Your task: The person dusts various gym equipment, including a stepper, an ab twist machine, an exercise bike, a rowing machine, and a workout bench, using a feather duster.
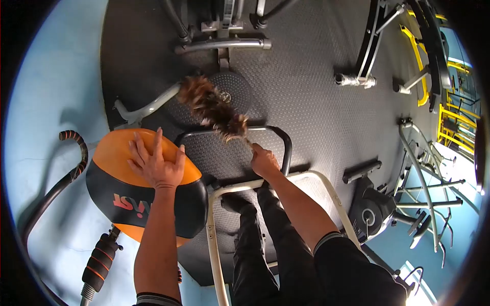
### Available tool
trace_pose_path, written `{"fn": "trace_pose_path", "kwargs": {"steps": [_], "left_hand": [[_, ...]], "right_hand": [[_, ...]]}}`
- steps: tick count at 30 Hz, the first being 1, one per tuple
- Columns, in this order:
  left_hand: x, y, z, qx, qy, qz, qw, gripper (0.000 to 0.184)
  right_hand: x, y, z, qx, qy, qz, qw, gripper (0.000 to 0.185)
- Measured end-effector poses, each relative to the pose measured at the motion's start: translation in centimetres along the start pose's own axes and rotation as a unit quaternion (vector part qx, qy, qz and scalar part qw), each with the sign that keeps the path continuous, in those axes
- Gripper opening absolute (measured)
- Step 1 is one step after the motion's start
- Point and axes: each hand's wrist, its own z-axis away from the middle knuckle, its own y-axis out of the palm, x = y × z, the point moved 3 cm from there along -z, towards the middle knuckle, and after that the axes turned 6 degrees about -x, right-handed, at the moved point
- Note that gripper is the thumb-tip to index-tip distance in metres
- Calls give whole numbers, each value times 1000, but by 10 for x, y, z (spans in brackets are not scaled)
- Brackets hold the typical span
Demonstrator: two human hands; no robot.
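My left hand lies with spread fingers on the orange part of an orange and black padded seat with lettering on its side. In my right hand is the thin handle of a brown feather duster, gripped in closed fingers. Its feathers stretch up and left, in front of a round, dotted twist disc. Below the feathers, a curved black bar passes close to my right hand.
A cream metal frame surrounds my legs. At left, a handlebar with a striped grip stands by the blue wall. Dark textured flooring extends rightward to more exercise machines, including an exercise bike and yellow frames.
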Motion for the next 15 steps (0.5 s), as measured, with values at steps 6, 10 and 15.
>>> {"fn": "trace_pose_path", "kwargs": {"steps": [6,10,15], "left_hand": [[5,1,-27,8,-38,20,999,65],[10,5,-44,0,-56,20,998,64],[19,10,-55,15,-81,29,996,62]], "right_hand": [[33,-23,-76,-109,-3,-47,993,25],[78,-46,-134,-103,-10,1,995,26],[140,-63,-161,-94,-29,-24,995,24]]}}
